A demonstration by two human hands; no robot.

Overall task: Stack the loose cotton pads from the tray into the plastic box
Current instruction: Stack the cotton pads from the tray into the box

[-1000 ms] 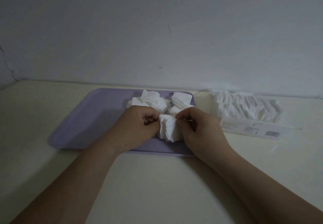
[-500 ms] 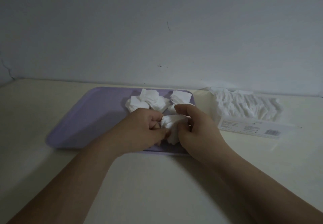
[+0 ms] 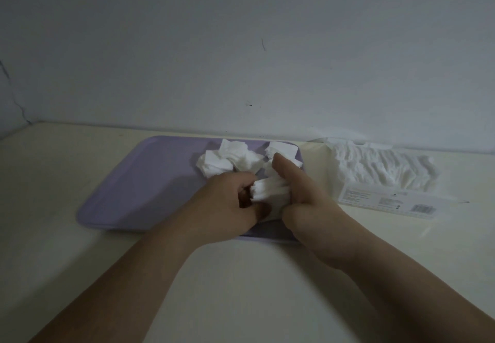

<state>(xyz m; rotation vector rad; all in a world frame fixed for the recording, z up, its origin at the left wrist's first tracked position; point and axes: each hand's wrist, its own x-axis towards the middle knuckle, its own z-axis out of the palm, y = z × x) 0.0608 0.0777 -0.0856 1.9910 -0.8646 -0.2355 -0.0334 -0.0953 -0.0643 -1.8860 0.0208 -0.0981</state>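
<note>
A lilac tray lies on the cream table. Loose white cotton pads are heaped at its far right part. Over the tray's near right corner both hands squeeze a small stack of cotton pads between them: my left hand grips its left side, my right hand its right side with the thumb pointing up. To the right of the tray lies the clear plastic box with a printed label, filled with a row of white pads.
A pale wall rises right behind the tray and the box. The cream tabletop stretches toward me under both forearms. A dark crack runs down the wall at the far left.
The stack was held upright between both hands' fingertips. Both hands have since closed around it and pressed it together, and my right thumb has lifted over it.
</note>
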